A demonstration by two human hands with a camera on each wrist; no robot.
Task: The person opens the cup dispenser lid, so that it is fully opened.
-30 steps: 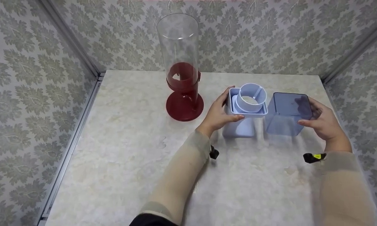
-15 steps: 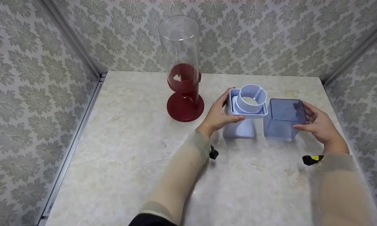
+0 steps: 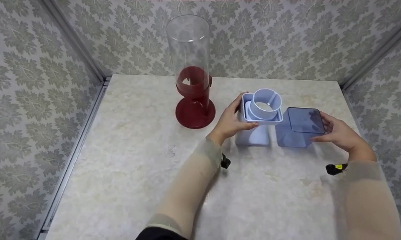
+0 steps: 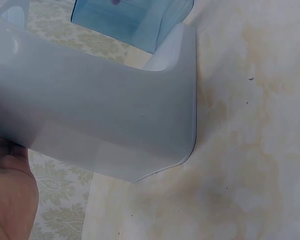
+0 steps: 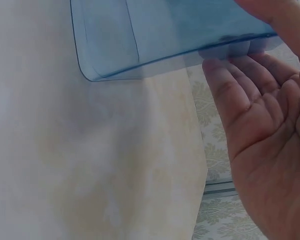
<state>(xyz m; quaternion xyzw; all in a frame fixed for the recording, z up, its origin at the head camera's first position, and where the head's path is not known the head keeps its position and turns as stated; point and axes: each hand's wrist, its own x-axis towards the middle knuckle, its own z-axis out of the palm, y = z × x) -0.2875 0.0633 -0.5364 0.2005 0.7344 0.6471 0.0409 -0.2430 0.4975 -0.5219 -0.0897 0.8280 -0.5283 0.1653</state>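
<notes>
My left hand (image 3: 232,121) grips the upper box of a pale blue dispenser stand (image 3: 254,135), thumb along its front edge and fingers behind. A round, ring-like collar (image 3: 265,105) stands up inside that box. The stand's foot (image 4: 187,90) is close to the table in the left wrist view. My right hand (image 3: 342,133) holds a translucent blue square container (image 3: 294,133) from its right side, the thumb in front and the fingers behind. The container is just right of the stand, its lower end (image 5: 107,65) close over the tabletop.
At the back, left of the stand, is a red dispenser base (image 3: 194,116) carrying a tall clear cylinder (image 3: 188,50). Patterned walls (image 3: 274,36) enclose the marbled white table (image 3: 127,160) at the back and both sides.
My right hand has brought the container slightly left and towards me, nearer the stand, and its tilt has changed a little. The left hand keeps its grip on the stand in place.
</notes>
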